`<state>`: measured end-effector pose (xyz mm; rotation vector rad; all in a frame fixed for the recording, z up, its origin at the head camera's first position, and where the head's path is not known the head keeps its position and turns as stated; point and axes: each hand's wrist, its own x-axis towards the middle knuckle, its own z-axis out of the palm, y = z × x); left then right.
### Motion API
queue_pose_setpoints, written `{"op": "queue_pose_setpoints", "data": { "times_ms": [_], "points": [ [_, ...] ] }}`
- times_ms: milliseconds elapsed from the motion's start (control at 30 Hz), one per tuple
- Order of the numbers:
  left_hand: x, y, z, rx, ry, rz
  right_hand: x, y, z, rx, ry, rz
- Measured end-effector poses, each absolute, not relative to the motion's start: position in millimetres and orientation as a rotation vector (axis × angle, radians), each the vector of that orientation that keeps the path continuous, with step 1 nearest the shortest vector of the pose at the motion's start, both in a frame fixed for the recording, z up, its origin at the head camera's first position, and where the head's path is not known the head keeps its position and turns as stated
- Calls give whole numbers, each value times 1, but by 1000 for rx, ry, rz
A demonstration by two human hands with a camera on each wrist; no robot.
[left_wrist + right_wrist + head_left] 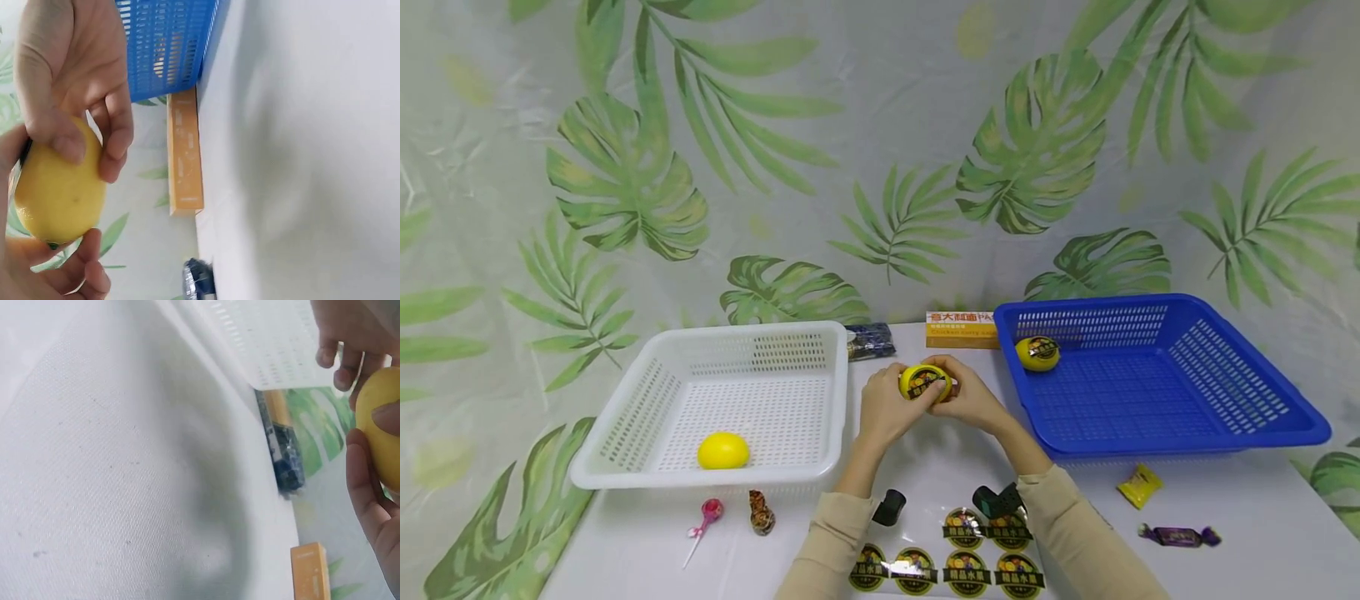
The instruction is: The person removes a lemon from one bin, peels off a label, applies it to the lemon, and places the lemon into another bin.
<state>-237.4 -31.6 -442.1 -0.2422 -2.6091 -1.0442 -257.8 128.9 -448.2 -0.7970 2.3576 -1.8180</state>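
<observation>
bare left hand [886, 404], bare right hand [967, 393], plain beige left sleeve [823, 546] worn near six o'clock, matching right sleeve [1078, 529] between four and five, black device [889, 507] seen beside each sleeve

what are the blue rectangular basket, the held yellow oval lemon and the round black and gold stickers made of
The blue rectangular slotted basket: apparently moulded plastic, slightly shiny, given its regular slots. The yellow oval lemon: probably real peel, softly shiny and dimpled, though imitation is possible. The round black and gold stickers: probably glossy printed paper or film, showing glare.
</observation>
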Motion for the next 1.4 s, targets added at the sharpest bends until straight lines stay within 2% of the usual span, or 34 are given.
{"op": "queue_pose_setpoints", "data": {
  "times_ms": [233,567,1033,1400],
  "points": [
    [-240,-30,-440,-260,-2688,-741,-255,129,-449,-791,2336,-1800],
    [-247,-29,-450,-400,-2469,-948,-252,127,-449,-776,2363,-1868],
    [-246,-34,-461,-354,-2297,-1216,-251,125,-454,-732,2272,-1922],
    [-241,-31,-465,-327,-2071,-1513,-247,132,-440,-649,2278,-1974]
  ]
}}
